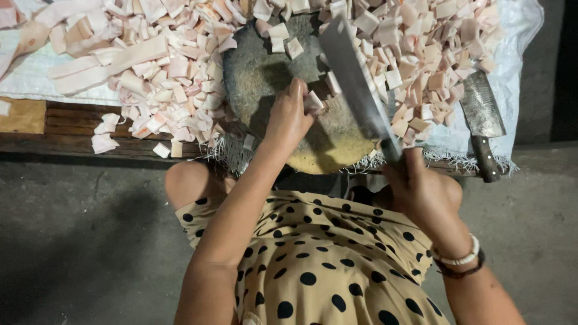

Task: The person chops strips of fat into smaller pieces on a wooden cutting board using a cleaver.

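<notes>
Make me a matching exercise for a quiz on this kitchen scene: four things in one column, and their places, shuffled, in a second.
Things
1. cleaver
2. spare knife
3. chopping block
4. long strips

Places
A. lying at the far right on the white sheet
B. lying at the left among the cut pieces
C. raised in the right hand
D. under the left hand, round, between the two piles of cut pieces

Pairs: 1-C, 2-A, 3-D, 4-B
</notes>
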